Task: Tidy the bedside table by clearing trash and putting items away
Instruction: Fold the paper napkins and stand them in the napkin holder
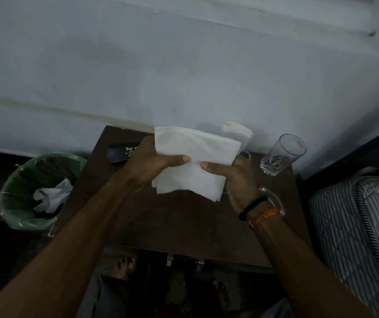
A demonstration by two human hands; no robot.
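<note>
Above the dark wooden bedside table [179,226] I hold a stack of white paper napkins [195,157] with both hands. My left hand [147,164] pinches its left edge, thumb on top. My right hand [234,177] pinches the right side, thumb pressed on the paper. More white napkins [236,131] stick up behind the stack; what holds them is hidden by my right hand. A clear drinking glass [280,154] stands at the table's back right corner. A black case with gold lettering [119,153] lies at the back left, partly covered by my left hand.
A bin lined with a green bag [23,214] stands on the floor left of the table, crumpled white trash [50,196] inside. A striped mattress [356,221] borders the table on the right. A pale wall runs behind. My bare feet show below the table's front edge.
</note>
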